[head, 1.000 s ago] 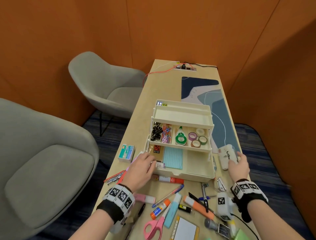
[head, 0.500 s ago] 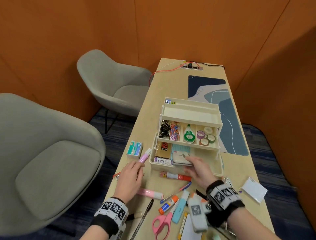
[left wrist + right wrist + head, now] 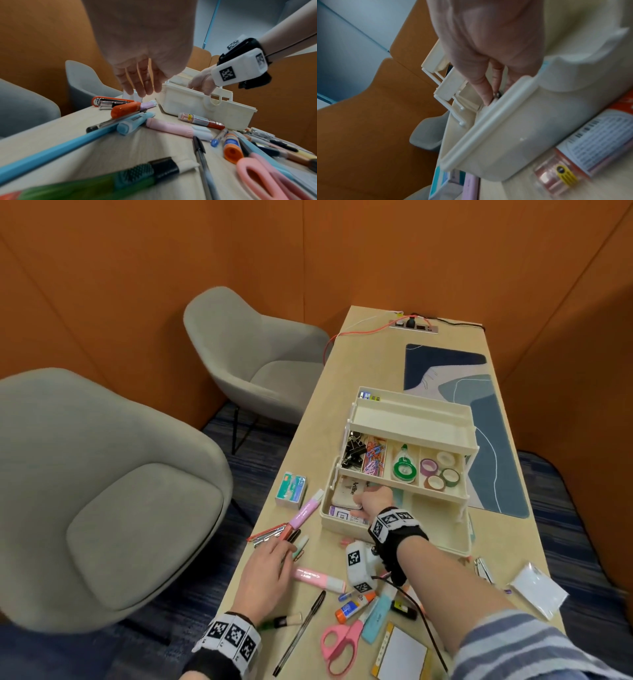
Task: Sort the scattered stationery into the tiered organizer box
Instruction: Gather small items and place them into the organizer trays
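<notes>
The cream tiered organizer box (image 3: 411, 424) (image 3: 197, 108) (image 3: 530, 121) stands open mid-table. Its middle tier holds clips, a correction tape and tape rolls. My right hand (image 3: 371, 503) (image 3: 200, 83) (image 3: 488, 67) reaches into the left of the bottom tier and holds the edge of a white Artline eraser (image 3: 347, 493) lying there. My left hand (image 3: 286, 549) (image 3: 140, 83) hovers with straight fingers over an orange-capped marker (image 3: 125, 110) and a red stapler (image 3: 269, 534) (image 3: 109, 102). It holds nothing.
Loose stationery lies along the near table: lilac highlighter (image 3: 305, 510), pink highlighter (image 3: 320, 577), glue stick (image 3: 354, 606), black pen (image 3: 299, 633), pink scissors (image 3: 339, 642), note pad (image 3: 400, 652). A teal staples box (image 3: 291, 489) sits left, a white packet (image 3: 537, 590) right. Grey chairs (image 3: 137, 508) stand left.
My right hand carried the white eraser from the table right of the box into the bottom tier's left side. My left hand drew back from the box to above the pens.
</notes>
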### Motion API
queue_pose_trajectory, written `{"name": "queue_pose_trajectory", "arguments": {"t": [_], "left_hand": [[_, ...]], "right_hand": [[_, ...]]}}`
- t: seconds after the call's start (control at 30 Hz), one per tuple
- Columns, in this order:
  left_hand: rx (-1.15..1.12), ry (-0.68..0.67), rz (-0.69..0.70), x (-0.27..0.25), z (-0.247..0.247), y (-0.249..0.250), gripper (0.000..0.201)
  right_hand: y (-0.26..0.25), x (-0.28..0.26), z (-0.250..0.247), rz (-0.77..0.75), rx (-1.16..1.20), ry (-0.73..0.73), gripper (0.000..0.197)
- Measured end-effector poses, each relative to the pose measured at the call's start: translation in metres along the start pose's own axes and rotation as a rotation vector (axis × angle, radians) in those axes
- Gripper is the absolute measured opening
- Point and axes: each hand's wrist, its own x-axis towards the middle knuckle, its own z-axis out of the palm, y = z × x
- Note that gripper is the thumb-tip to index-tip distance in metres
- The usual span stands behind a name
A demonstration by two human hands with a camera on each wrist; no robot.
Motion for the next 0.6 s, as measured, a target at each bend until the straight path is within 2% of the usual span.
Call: {"name": "queue_pose_trajectory", "arguments": {"t": [0.1, 0.17, 0.3, 0.37, 0.5, 0.6], "left_hand": [[0.017, -0.025, 0.011, -0.002, 0.001, 0.003, 0.015], [0.024, -0.038, 0.02, -0.002, 0.002, 0.004, 0.016], [0.02, -0.046, 0.021, -0.002, 0.004, 0.006, 0.016], [0.013, -0.05, 0.014, -0.001, 0.004, 0.008, 0.017], [0.016, -0.045, 0.008, 0.0, 0.005, 0.009, 0.017], [0.024, -0.05, 0.009, 0.001, 0.006, 0.009, 0.017]], "right_hand": [[-0.001, -0.003, 0.001, -0.059, -0.14, 0.057, 0.022], [-0.001, -0.004, 0.003, -0.123, -0.323, 0.097, 0.018], [0.003, -0.01, 0.008, -0.263, -0.643, 0.135, 0.024], [0.005, -0.013, 0.008, -0.361, -0.721, 0.102, 0.02], [0.006, -0.018, 0.01, -0.537, -0.818, -0.041, 0.024], [0.011, -0.019, 0.015, -0.581, -0.907, -0.114, 0.038]]}}
